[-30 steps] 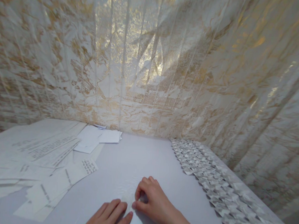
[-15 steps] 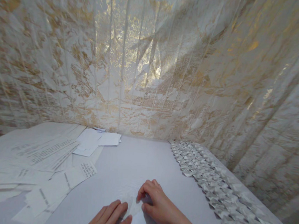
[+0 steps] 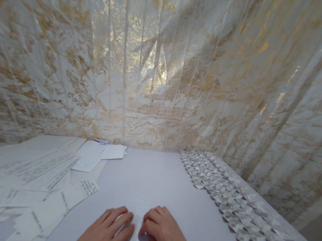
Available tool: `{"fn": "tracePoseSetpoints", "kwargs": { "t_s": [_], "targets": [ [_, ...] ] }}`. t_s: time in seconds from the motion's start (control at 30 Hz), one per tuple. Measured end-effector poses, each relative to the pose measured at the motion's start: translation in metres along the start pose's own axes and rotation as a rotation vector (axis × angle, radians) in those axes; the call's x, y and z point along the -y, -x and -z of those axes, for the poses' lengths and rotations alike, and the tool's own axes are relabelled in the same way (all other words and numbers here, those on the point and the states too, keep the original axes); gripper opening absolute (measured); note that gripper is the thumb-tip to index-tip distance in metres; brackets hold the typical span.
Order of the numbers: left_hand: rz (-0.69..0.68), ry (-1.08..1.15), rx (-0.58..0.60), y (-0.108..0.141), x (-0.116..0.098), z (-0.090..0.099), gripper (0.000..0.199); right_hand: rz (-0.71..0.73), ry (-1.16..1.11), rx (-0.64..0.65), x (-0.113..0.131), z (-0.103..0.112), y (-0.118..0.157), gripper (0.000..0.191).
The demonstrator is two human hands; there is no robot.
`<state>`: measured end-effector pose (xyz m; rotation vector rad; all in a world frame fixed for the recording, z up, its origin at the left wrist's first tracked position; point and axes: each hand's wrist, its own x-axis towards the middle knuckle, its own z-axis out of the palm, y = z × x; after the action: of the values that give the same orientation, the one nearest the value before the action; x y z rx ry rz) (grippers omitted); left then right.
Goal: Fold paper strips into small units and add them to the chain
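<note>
A small piece of whitish paper lies on the table near its front edge, between my two hands. My left hand rests at its left side, fingers bent and thumb close to the index finger, gripping that edge. Curled inward at the right side is my right hand, its fingertips and thumb drawn together on the paper. The near part of the paper runs below the picture, and the fingers cover its side edges.
Printed sheets and strips overlap across the left of the table. Blank white paper pieces lie at the back left. Rows of small folded paper pieces line the right side. A patterned gold-and-white curtain hangs behind the table.
My right hand has come down and toward me, its fingers closing in at the paper. My left hand has shifted left and slightly up. The view has turned slightly.
</note>
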<state>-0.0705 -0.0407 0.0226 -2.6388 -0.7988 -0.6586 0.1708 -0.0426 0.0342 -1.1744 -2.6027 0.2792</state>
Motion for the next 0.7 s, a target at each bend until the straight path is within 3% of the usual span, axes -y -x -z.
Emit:
{"fn": "tracePoseSetpoints", "kwargs": {
  "t_s": [0.07, 0.2, 0.33, 0.47, 0.7],
  "targets": [
    [-0.089, 0.024, -0.059, -0.009, 0.007, 0.007, 0.009, 0.064, 0.055, -0.045, -0.004, -0.006, 0.001, 0.026],
    [-0.183, 0.055, -0.033, -0.024, 0.01, 0.018, 0.009, 0.213, 0.236, -0.21, -0.01, -0.016, 0.002, 0.007],
    [-0.211, 0.086, -0.03, -0.021, 0.006, 0.015, 0.005, 0.371, 0.38, -0.364, -0.01, -0.021, 0.001, 0.016],
    [-0.137, 0.15, 0.0, -0.013, 0.01, 0.013, 0.007, 0.378, 0.385, -0.363, -0.007, -0.021, 0.002, 0.016],
    [-0.242, 0.054, -0.043, -0.023, 0.021, 0.034, 0.024, 0.343, 0.296, -0.335, -0.006, -0.016, 0.002, 0.012]
  ]
}}
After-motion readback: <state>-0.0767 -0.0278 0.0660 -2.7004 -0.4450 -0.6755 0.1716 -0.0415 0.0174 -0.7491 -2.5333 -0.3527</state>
